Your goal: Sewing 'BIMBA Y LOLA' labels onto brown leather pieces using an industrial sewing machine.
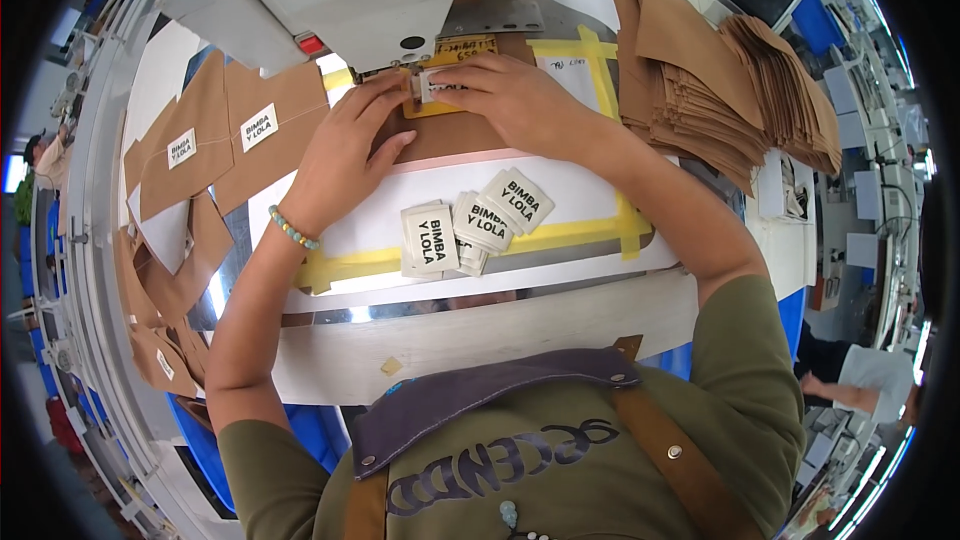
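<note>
1. Two bare hands meet under the head of an industrial sewing machine (320, 0), both at a brown leather-like panel (455, 137) that lies flat beneath it, its near edge just beyond a white sheet (365, 205) bordered with yellow tape (560, 237).
2. A small white label (430, 88) sits on the panel side of the work, between the fingertips and close to a yellow plate (478, 44); fingers and machine parts crowd this spot, so whether the label touches the plate or the panel is hard to tell.
3. The left hand (343, 140) has its fingers bent forward near the label, with the thumb well apart from them and nothing pinched in the gap.
4. The right hand (530, 105) reaches in with its fingers low at the label's right side; I cannot tell whether they grip it or only press.
5. The panel looks light, thin and flexible, probably firm enough to slide flat yet ready to buckle if pushed from one edge. Flat fingers spread on both sides of the label seem the best hold.
6. The label seems almost weightless and easily skewed; its side edges offer the safest touch, clear of the needle area.
7. Spare labels (431, 240) lie overlapping nearer the body; a stack of brown panels (690, 80) stands right, and labelled brown panels (280, 90) lie left.
</note>
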A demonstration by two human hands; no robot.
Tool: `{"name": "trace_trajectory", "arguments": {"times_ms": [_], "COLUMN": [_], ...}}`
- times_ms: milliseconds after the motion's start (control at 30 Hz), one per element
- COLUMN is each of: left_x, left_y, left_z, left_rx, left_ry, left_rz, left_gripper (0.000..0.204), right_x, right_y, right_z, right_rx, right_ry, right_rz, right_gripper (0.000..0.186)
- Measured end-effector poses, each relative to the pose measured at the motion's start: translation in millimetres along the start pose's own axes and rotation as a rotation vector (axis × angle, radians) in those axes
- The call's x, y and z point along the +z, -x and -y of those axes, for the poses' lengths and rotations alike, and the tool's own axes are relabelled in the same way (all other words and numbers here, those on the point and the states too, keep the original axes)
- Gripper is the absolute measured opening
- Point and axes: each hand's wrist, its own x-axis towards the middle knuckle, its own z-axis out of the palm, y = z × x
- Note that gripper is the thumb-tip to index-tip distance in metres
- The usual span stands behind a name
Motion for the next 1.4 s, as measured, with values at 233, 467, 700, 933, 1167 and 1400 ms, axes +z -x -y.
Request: {"name": "trace_trajectory", "arguments": {"times_ms": [233, 467, 700, 933, 1167, 1400], "left_x": [-2, -8, -10, -13, -22, -29], "left_y": [2, -1, -2, -2, 8, 15], "left_z": [9, 3, 4, 6, 13, 17], "left_rx": [0.123, 0.143, 0.139, 0.146, 0.127, 0.077], "left_ry": [-0.183, -0.247, -0.253, -0.251, -0.237, -0.185], "left_rz": [-0.021, 0.011, 0.017, 0.019, 0.01, -0.007], "left_gripper": [0.05, 0.047, 0.046, 0.048, 0.049, 0.046], "right_x": [-3, -9, -9, -1, 1, -16], "right_y": [-4, -7, -9, -15, -22, -12], "right_z": [-1, 5, 5, -6, -13, -3], "right_rx": [0.03, 0.056, 0.049, 0.03, 0.048, 0.114], "right_ry": [-0.002, -0.064, -0.069, 0.003, 0.004, -0.085], "right_rz": [0.049, 0.045, 0.039, -0.02, -0.046, 0.037], "right_gripper": [0.047, 0.043, 0.04, 0.037, 0.038, 0.04]}}
